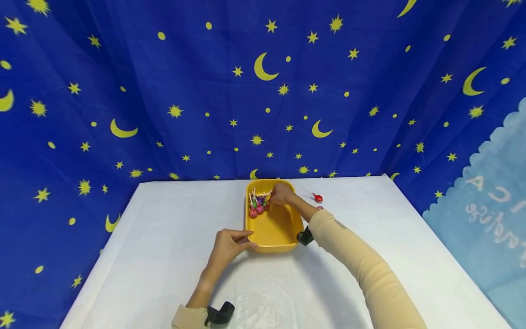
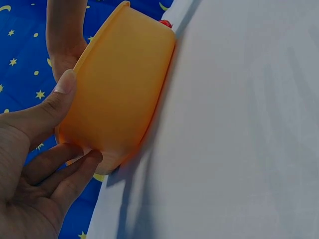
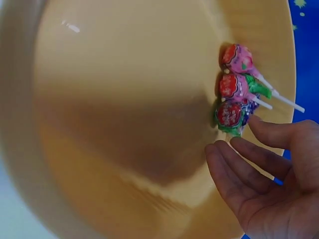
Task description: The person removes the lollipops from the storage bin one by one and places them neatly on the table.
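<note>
A yellow plastic tub point(image 1: 275, 232) stands on the white table. My left hand point(image 1: 228, 246) grips its near left corner, thumb at the rim and fingers against the outer wall in the left wrist view. Inside, several wrapped lollipops point(image 1: 260, 209) lean in a row on the far left wall, sticks up. My right hand point(image 1: 281, 193) reaches in beside them. In the right wrist view, thumb and fingers stand slightly apart at a red lollipop with a green wrapper point(image 3: 230, 114); its stick is hidden. Pink-wrapped lollipops point(image 3: 234, 87) rest alongside, with a purple wrapper partly covered behind.
Right of the tub, a red lollipop point(image 1: 318, 198) lies on the table, and a pink one point(image 1: 320, 208) shows partly behind the right forearm. A blue curtain point(image 1: 205, 91) with moons and stars hangs along the table's far edge.
</note>
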